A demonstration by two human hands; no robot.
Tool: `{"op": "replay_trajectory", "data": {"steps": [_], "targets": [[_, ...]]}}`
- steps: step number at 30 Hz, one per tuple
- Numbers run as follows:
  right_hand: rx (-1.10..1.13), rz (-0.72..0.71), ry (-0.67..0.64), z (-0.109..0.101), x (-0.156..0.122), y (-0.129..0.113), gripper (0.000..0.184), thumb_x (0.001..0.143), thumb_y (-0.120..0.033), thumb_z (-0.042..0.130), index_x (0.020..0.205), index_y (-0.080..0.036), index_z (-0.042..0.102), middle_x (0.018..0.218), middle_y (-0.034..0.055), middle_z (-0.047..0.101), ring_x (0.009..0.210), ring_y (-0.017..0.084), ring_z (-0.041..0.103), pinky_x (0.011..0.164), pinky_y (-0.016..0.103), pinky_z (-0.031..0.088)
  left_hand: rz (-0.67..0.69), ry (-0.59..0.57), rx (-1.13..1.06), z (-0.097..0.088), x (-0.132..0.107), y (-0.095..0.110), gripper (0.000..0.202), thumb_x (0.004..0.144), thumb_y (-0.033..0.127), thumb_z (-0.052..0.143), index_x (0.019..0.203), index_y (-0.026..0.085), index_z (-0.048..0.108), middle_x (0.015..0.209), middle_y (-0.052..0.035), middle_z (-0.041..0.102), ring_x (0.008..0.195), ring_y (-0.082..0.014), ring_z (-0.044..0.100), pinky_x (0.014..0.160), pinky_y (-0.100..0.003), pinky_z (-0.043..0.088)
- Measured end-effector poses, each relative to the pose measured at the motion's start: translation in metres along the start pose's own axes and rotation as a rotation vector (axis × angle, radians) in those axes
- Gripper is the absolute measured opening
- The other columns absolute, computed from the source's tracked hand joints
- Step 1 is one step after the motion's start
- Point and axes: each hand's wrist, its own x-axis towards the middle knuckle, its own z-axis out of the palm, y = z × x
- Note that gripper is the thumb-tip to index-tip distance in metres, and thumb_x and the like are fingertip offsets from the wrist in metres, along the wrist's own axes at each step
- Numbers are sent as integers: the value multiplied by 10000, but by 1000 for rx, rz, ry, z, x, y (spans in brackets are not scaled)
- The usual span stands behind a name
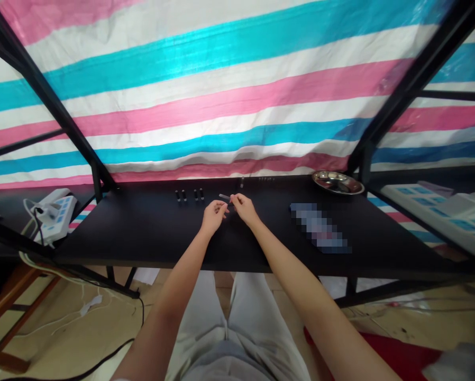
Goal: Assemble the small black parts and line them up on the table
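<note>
Right fingers (234, 198) pinch a slim strip (224, 197) jutting leftward; left fingers' (222, 207) hold is unclear.

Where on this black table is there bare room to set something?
Between the left edge of the black table and the four dark cylinders; also right of the blurred blue item. Crowded: the middle, around the left hand and right hand.
</note>
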Motion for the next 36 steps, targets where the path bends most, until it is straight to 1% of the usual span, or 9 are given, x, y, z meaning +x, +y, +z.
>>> {"op": "replay_trajectory", "data": {"steps": [5, 8, 11, 16, 21, 25, 29, 32, 36], "targets": [[6, 34, -149, 2, -3, -4, 456, 711, -624, 482, 644, -177, 546, 483, -44, 446, 460, 93, 404, 484, 238, 350, -31, 138, -66, -5, 3, 0, 243, 748, 372, 573, 785, 137, 523, 619, 3, 592, 441, -55, 485, 485, -203, 408], [32, 45, -228, 2, -4, -7, 454, 687, -617, 514, 664, -168, 568, 512, -33, 473, 467, 90, 418, 494, 241, 359, -27, 177, -89, -6, 5, -2, 262, 731, 386, 587, 773, 134, 529, 570, 26, 551, 410, -45, 451, 443, -183, 371], [66, 62, -276, 3, -6, -11, 444, 661, -606, 549, 683, -164, 581, 545, -25, 490, 472, 84, 406, 490, 240, 348, -18, 201, -77, -7, 5, -4, 266, 724, 389, 588, 774, 131, 553, 540, 39, 517, 397, -38, 417, 412, -170, 332], [103, 122, -292, 2, -9, -17, 418, 663, -580, 566, 670, -162, 576, 479, -49, 423, 444, 70, 348, 462, 230, 288, 0, 194, -41, -8, 5, -5, 264, 731, 374, 573, 811, 124, 603, 540, 37, 506, 402, -36, 387, 410, -173, 307], [148, 156, -304, 3, -9, -17, 410, 660, -566, 580, 696, -158, 579, 466, -59, 420, 435, 66, 351, 461, 228, 279, 10, 191, -6, -9, 5, -6, 304, 732, 388, 562, 848, 118, 641, 566, 18, 529, 447, -52, 416, 459, -189, 341], [160, 146, -306, 3, -9, -18, 407, 655, -551, 592, 733, -151, 594, 487, -53, 446, 447, 68, 370, 472, 231, 299, 26, 184, 27, -9, 4, -5, 320, 749, 389, 533, 864, 117, 659, 580, 4, 545, 488, -67, 450, 502, -199, 369], [152, 125, -304, 2, -8, -19, 390, 663, -531, 589, 746, -150, 597, 525, -43, 473, 459, 69, 392, 486, 235, 334, 45, 176, 56, -10, 4, -5, 326, 760, 384, 521, 876, 118, 667, 571, 2, 539, 502, -73, 451, 515, -200, 374], [142, 122, -311, 2, -7, -18, 380, 655, -517, 598, 761, -152, 596, 571, -28, 513, 474, 74, 424, 498, 241, 365, 56, 166, 78, -11, 3, -5, 323, 773, 377, 506, 884, 120, 666, 570, 5, 524, 493, -69, 435, 501, -194, 361], [143, 129, -354, 3, -5, -12, 374, 633, -494, 624, 790, -156, 589, 622, -13, 552, 505, 88, 467, 522, 253, 407, 53, 141, 84, -11, 1, -2, 321, 805, 378, 458, 861, 128, 653, 559, 20, 479, 459, -58, 400, 459, -183, 327]]}}
